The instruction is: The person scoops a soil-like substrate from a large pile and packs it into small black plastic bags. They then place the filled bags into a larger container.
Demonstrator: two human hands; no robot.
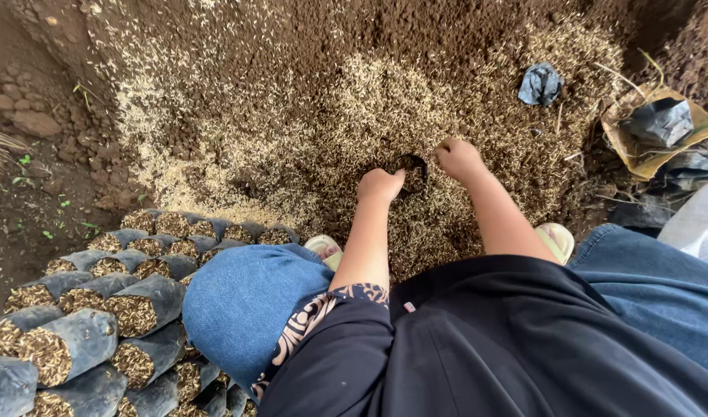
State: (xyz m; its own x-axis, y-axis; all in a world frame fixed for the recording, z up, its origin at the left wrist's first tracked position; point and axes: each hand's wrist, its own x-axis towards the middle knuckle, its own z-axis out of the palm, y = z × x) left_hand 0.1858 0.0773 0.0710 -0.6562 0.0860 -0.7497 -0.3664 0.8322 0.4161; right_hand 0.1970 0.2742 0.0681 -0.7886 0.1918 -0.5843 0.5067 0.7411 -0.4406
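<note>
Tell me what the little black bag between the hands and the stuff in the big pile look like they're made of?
The small black bag, held open between the left hand and the right hand, looks like thin, soft plastic film: dark, crumpled, slightly shiny. The pile looks like brown crumbly soil mixed with pale, dry husks, probably rice hulls. The filled bags lying at the left show the same mix at their mouths.

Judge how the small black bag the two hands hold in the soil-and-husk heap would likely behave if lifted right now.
The black bag looks like thin, limp film, so it would probably sag without both the left hand and right hand at its mouth. Barely filled, it is likely light. The filled bags lie on their sides, suggesting they tip easily.
</note>
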